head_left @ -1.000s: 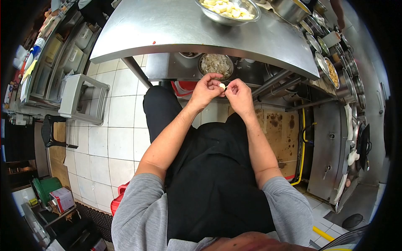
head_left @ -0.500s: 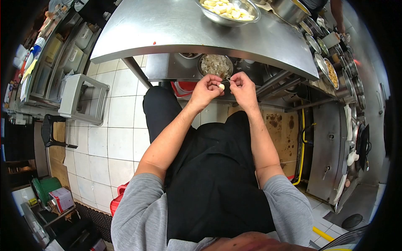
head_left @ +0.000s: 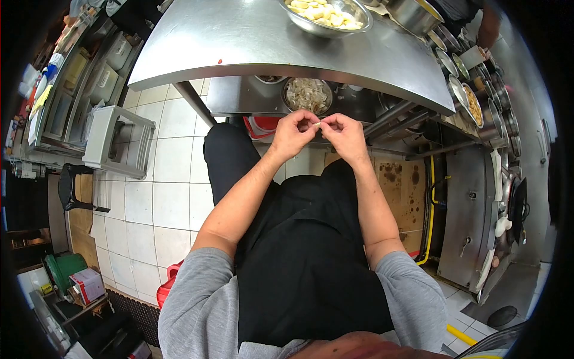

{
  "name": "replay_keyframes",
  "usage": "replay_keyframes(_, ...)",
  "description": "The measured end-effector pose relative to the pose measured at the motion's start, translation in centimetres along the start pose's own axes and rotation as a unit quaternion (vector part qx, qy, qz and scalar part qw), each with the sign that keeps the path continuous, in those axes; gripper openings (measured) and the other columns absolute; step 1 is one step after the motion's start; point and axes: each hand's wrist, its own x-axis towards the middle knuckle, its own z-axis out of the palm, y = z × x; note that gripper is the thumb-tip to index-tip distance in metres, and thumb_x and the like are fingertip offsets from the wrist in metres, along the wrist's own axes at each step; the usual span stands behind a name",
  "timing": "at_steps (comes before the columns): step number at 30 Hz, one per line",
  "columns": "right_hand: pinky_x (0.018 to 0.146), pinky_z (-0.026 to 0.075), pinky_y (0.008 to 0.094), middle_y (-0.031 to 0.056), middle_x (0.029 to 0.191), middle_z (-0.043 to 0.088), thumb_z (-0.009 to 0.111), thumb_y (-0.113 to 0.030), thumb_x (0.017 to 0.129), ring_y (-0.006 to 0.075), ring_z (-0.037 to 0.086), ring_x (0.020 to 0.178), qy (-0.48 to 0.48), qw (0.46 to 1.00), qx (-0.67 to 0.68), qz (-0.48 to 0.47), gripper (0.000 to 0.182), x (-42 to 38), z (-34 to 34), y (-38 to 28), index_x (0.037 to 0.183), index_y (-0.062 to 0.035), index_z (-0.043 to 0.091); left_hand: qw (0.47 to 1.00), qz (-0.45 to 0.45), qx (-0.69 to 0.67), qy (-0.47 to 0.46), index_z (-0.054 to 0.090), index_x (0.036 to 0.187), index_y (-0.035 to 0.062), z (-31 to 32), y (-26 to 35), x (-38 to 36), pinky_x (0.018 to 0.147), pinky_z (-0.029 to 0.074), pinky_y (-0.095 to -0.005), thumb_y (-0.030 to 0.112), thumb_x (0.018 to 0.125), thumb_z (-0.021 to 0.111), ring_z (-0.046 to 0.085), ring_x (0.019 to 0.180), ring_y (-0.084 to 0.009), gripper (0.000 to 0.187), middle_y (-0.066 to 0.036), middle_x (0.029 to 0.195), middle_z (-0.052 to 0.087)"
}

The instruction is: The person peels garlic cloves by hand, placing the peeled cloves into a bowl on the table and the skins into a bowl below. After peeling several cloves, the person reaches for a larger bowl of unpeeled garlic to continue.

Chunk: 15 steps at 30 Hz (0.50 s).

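My left hand (head_left: 293, 135) and my right hand (head_left: 345, 136) meet above my lap, fingertips almost touching. Between them is a small pale piece (head_left: 317, 124) that looks like a garlic clove, pinched in the left fingers. The right thumb and index finger are closed at its edge; whatever they grip is too small to make out. Just beyond the hands, a round bowl of papery peelings (head_left: 307, 94) sits on the lower shelf (head_left: 230, 96). A steel bowl (head_left: 326, 29) of pale peeled cloves stands on the tabletop.
The steel table edge (head_left: 263, 73) runs above my hands. A grey stool (head_left: 104, 140) stands on the tiled floor at left. Pots and bowls line the counter at right, with a tray of brown pieces (head_left: 472, 105). Another person's arm (head_left: 489, 27) shows at the top right.
My right hand has come down and turned in to meet the left, and the pale piece is now more covered by fingers. The other person's arm at top right has shifted.
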Motion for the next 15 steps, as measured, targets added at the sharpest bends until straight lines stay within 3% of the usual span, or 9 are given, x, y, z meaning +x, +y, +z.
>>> replay_keyframes(4,0.064,0.051,0.0243,0.0055,0.072,0.069,0.069,-0.010,0.083,0.0061,0.062,0.068,-0.006,1.000,0.008,0.006,0.016,0.0,-0.1,0.7,0.092,0.0024,0.069,0.995,0.049,0.083,0.007,0.064,0.096,0.0006,-0.1,0.3,-0.1,0.071,0.049,-0.0204,0.004,0.087,0.068,0.058,0.080,-0.0045,0.011,0.000,0.088,0.064)
replay_keyframes(11,0.064,0.052,0.0237,0.0046,0.072,0.069,0.068,-0.007,0.084,0.0068,0.064,0.068,-0.003,0.998,0.056,0.014,0.012,-0.1,0.0,1.1,0.091,0.0027,0.069,0.997,0.053,0.051,0.009,0.064,0.094,0.0003,-0.1,-0.6,-0.1,0.068,0.051,-0.0234,0.001,0.082,0.066,0.061,0.077,-0.0080,0.013,-0.005,0.088,0.065)
replay_keyframes(13,0.064,0.052,0.0238,0.0046,0.073,0.069,0.067,-0.007,0.085,0.0075,0.065,0.069,-0.004,0.997,0.078,0.024,0.011,-0.1,0.0,0.8,0.091,0.0028,0.068,0.995,0.046,0.084,-0.002,0.064,0.097,-0.0002,-0.2,0.2,-0.2,0.077,0.052,-0.0235,0.001,0.085,0.066,0.062,0.085,-0.0078,0.012,-0.004,0.094,0.066)
replay_keyframes(15,0.066,0.054,0.0242,0.0048,0.076,0.070,0.067,-0.007,0.086,0.0091,0.067,0.071,-0.017,0.997,0.076,0.026,0.011,-0.1,-0.1,0.7,0.091,0.0032,0.068,0.994,0.047,0.095,-0.005,0.064,0.097,-0.0002,-0.3,0.2,-0.2,0.077,0.052,-0.0234,0.000,0.085,0.066,0.062,0.086,-0.0081,0.013,-0.004,0.095,0.066)
